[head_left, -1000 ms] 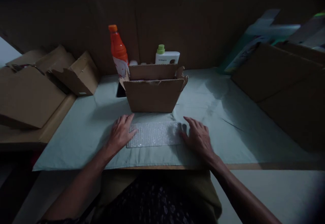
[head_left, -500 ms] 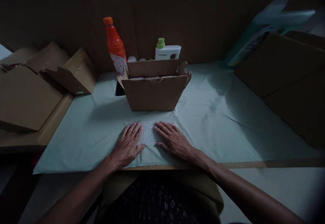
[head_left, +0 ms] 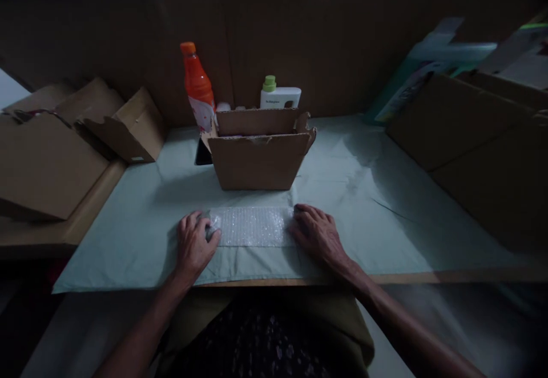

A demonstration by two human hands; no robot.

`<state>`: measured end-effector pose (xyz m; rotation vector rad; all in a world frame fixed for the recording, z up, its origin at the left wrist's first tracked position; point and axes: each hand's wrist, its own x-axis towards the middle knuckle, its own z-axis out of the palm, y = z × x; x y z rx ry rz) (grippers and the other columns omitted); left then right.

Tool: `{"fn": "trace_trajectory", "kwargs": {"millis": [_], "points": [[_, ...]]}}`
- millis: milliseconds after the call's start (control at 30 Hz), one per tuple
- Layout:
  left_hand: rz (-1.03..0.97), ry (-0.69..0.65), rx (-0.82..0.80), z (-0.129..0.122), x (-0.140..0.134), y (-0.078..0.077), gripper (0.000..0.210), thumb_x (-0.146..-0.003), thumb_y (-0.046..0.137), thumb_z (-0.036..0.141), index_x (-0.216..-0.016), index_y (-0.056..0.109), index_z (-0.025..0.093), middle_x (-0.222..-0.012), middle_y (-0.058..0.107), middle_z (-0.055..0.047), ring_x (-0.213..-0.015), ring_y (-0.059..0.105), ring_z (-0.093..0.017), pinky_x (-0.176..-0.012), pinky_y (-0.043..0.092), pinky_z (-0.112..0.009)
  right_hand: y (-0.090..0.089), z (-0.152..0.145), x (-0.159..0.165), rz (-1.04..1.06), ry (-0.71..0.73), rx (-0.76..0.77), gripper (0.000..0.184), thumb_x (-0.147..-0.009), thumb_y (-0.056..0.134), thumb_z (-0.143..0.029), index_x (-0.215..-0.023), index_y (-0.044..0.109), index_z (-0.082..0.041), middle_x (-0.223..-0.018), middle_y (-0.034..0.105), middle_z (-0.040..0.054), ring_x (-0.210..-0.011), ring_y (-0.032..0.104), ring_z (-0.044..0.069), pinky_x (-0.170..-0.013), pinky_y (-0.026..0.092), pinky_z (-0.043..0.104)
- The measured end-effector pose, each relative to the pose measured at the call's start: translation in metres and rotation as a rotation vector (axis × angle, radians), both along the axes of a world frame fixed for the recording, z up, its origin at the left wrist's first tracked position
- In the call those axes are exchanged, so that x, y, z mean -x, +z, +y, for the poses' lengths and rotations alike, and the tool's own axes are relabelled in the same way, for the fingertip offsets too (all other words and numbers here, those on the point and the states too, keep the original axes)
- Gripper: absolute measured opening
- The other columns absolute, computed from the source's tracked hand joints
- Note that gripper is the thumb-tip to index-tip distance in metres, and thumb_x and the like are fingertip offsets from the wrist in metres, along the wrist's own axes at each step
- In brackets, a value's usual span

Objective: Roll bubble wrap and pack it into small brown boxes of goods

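Observation:
A flat strip of clear bubble wrap (head_left: 252, 226) lies crosswise on the pale green cloth near the front edge of the table. My left hand (head_left: 196, 242) is at its left end, with curled fingers and thumb closed about that edge. At the opposite end, my right hand (head_left: 319, 234) has its fingers bent over the edge of the wrap; its thumb is mostly hidden. Just beyond the strip stands an open cardboard box (head_left: 257, 164), with some of its contents barely showing over the front wall.
Behind the box stand an orange-red bottle (head_left: 199, 89) and a white bottle with a green cap (head_left: 278, 97). A dark flat object (head_left: 202, 154) lies beside the box. Cardboard boxes flank the cloth (head_left: 351, 195) on the left (head_left: 47, 161) and right (head_left: 475, 155), with a teal container (head_left: 411, 75) behind.
My hands have moved apart from lying flat on top of the bubble wrap to its two ends, and their fingers have curled. More of the strip shows. The view has shifted slightly.

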<state>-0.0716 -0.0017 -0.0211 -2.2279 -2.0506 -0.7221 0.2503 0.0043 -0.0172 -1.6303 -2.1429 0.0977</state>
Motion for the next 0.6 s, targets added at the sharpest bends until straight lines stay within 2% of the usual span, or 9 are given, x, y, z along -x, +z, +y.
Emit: {"fn": "trace_trajectory", "kwargs": {"millis": [67, 133, 200, 233, 300, 367, 433, 500, 600], "points": [[-0.102, -0.018, -0.007, -0.001, -0.008, 0.004, 0.006, -0.079, 0.060, 0.024, -0.077, 0.063, 0.020, -0.113, 0.066, -0.015, -0.110, 0.059, -0.033, -0.099, 0.048, -0.049, 0.002, 0.000, 0.008, 0.068, 0.006, 0.015, 0.016, -0.090, 0.055, -0.031, -0.085, 0.066, -0.020, -0.116, 0.072, 0.0129, -0.109, 0.064, 0.029, -0.090, 0.045, 0.045], [-0.252, -0.036, -0.011, -0.004, -0.014, 0.008, 0.007, -0.081, 0.056, 0.024, -0.078, 0.062, 0.020, -0.102, 0.068, -0.011, -0.099, 0.064, -0.027, -0.092, 0.052, -0.042, 0.007, -0.003, 0.010, 0.179, -0.008, 0.065, 0.017, -0.090, 0.053, -0.032, -0.082, 0.063, -0.020, -0.096, 0.075, 0.0102, -0.090, 0.068, 0.025, -0.083, 0.048, 0.041], [-0.388, -0.035, 0.013, -0.011, -0.017, 0.012, 0.018, -0.084, 0.055, 0.027, -0.096, 0.065, 0.018, -0.088, 0.068, -0.006, -0.083, 0.066, -0.021, -0.079, 0.055, -0.034, 0.011, -0.008, 0.006, 0.336, -0.021, 0.143, 0.020, -0.091, 0.052, -0.035, -0.097, 0.064, -0.020, -0.082, 0.073, 0.0059, -0.071, 0.066, 0.020, -0.071, 0.050, 0.034], [-0.425, -0.034, 0.039, -0.014, -0.018, 0.013, 0.029, -0.085, 0.055, 0.028, -0.110, 0.063, 0.016, -0.080, 0.067, -0.003, -0.075, 0.065, -0.019, -0.073, 0.054, -0.030, 0.013, -0.011, 0.003, 0.411, -0.018, 0.180, 0.028, -0.091, 0.052, -0.036, -0.111, 0.062, -0.019, -0.080, 0.073, 0.0042, -0.064, 0.064, 0.018, -0.065, 0.050, 0.031], [-0.428, -0.056, 0.085, -0.020, -0.020, 0.013, 0.052, -0.086, 0.055, 0.028, -0.136, 0.052, 0.012, -0.072, 0.065, 0.001, -0.063, 0.062, -0.016, -0.064, 0.053, -0.027, 0.013, -0.016, -0.003, 0.504, -0.001, 0.217, 0.049, -0.090, 0.053, -0.034, -0.136, 0.050, -0.017, -0.082, 0.072, 0.0022, -0.058, 0.062, 0.015, -0.058, 0.049, 0.027], [-0.380, -0.149, 0.093, -0.022, -0.022, 0.013, 0.058, -0.088, 0.052, 0.024, -0.144, 0.046, 0.012, -0.076, 0.069, 0.000, -0.061, 0.063, -0.015, -0.062, 0.053, -0.026, 0.012, -0.019, -0.006, 0.489, 0.040, 0.216, 0.057, -0.090, 0.052, -0.030, -0.145, 0.045, -0.018, -0.081, 0.072, 0.0004, -0.057, 0.062, 0.013, -0.057, 0.050, 0.025], [-0.327, -0.321, 0.037, -0.021, -0.025, 0.016, 0.046, -0.090, 0.049, 0.019, -0.135, 0.058, 0.017, -0.086, 0.074, -0.003, -0.070, 0.068, -0.015, -0.067, 0.054, -0.025, 0.015, -0.019, -0.007, 0.415, 0.122, 0.194, 0.045, -0.091, 0.050, -0.026, -0.135, 0.059, -0.021, -0.082, 0.072, 0.0008, -0.060, 0.065, 0.014, -0.059, 0.052, 0.025], [-0.258, -0.474, -0.094, -0.018, -0.028, 0.028, 0.035, -0.090, 0.048, 0.014, -0.117, 0.070, 0.019, -0.086, 0.075, -0.004, -0.075, 0.070, -0.016, -0.070, 0.055, -0.026, 0.027, -0.019, -0.006, 0.342, 0.199, 0.102, 0.033, -0.093, 0.048, -0.022, -0.116, 0.071, -0.023, -0.085, 0.073, 0.0027, -0.068, 0.068, 0.015, -0.061, 0.053, 0.025], [-0.134, -0.493, -0.387, -0.009, -0.028, 0.064, 0.028, -0.089, 0.052, 0.008, -0.106, 0.072, 0.018, -0.079, 0.074, -0.004, -0.074, 0.068, -0.018, -0.073, 0.055, -0.028, 0.066, -0.019, -0.004, 0.281, 0.191, -0.207, 0.027, -0.096, 0.049, -0.017, -0.104, 0.074, -0.023, -0.091, 0.073, 0.0053, -0.079, 0.071, 0.017, -0.069, 0.055, 0.027]]}}
